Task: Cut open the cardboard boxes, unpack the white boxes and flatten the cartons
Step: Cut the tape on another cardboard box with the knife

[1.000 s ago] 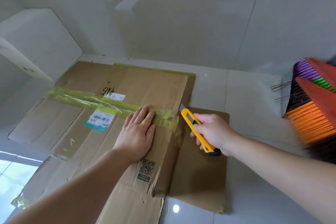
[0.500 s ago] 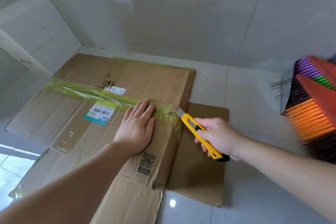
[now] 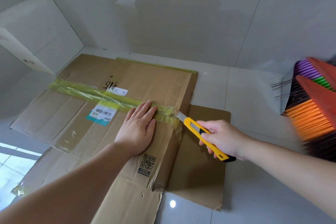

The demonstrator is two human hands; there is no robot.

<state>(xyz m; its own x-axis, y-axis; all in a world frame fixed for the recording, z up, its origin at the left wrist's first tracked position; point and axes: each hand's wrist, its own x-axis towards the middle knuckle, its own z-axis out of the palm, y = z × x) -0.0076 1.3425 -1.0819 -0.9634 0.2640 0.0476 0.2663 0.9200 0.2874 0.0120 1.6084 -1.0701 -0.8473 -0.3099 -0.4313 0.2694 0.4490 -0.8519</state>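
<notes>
Carton (image 3: 112,114): brown cardboard, already collapsed and lying flat on the tiled floor (image 3: 254,96), on top of further flat cardboard sheets (image 3: 203,160) that stick out at its right and near edges.

Head view, items placed relative to the carton:
- Yellow tape (image 3: 94,92): one strip across the carton's upper face, crumpled at the right edge. A shipping label (image 3: 101,114) sits just below it; a QR print (image 3: 147,162) lies nearer the viewer.
- Left hand (image 3: 138,129): fingers straight, palm pressed flat on the carton, fingertips resting on the tape near its right end.
- Right hand (image 3: 221,138): fingers curled round the handle of a yellow utility knife (image 3: 201,132), just off the carton's right edge.
- Knife blade (image 3: 180,115): extended, tip at the tape's crumpled end.
- White box (image 3: 36,36): beyond the carton's far left corner, against the wall.
- Brooms (image 3: 312,107): coloured bristles, well to the right.

Change over the last second: the knife has dropped to a flatter angle, with the blade tip now laid against the tape end; the left hand has stayed pressed down. Judged meaning: the cut along the tape is about to begin, so this carton's flaps are probably still bound. Whether the blade has yet pierced the tape cannot be told.
</notes>
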